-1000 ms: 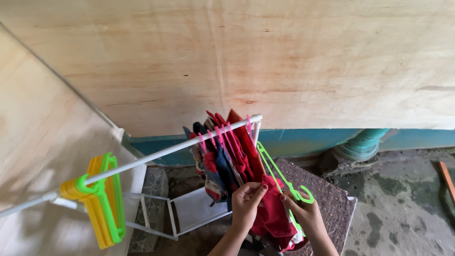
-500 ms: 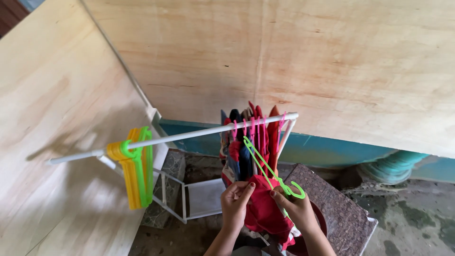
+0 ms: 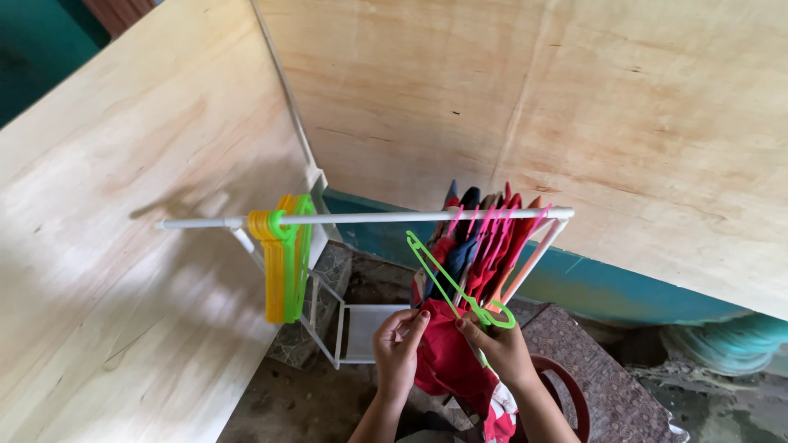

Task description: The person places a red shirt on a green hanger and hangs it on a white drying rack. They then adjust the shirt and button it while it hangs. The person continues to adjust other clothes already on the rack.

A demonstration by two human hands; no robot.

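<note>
White rail (image 3: 369, 218) as reference. At its left end hang spare yellow and green hangers (image 3: 285, 254), empty. Below mid-rail, left hand (image 3: 398, 349) pinches the edge of a red garment (image 3: 447, 361); right hand (image 3: 501, 349) pinches the same cloth along with a loose green hanger (image 3: 447, 283). Garment not yet on hanger. At the rail's right end, hung clothes (image 3: 484, 246) are already on pink hangers.

The red cloth (image 3: 447, 361) is running out of view at the bottom edge, so its full shape is staying unclear. Both forearms are getting cut off there too. The right hand (image 3: 502, 349) is covering the green hanger's (image 3: 447, 279) lower part. The clothes (image 3: 480, 246) on the rail (image 3: 369, 218) are overlapping, hiding each other's shapes.
</note>
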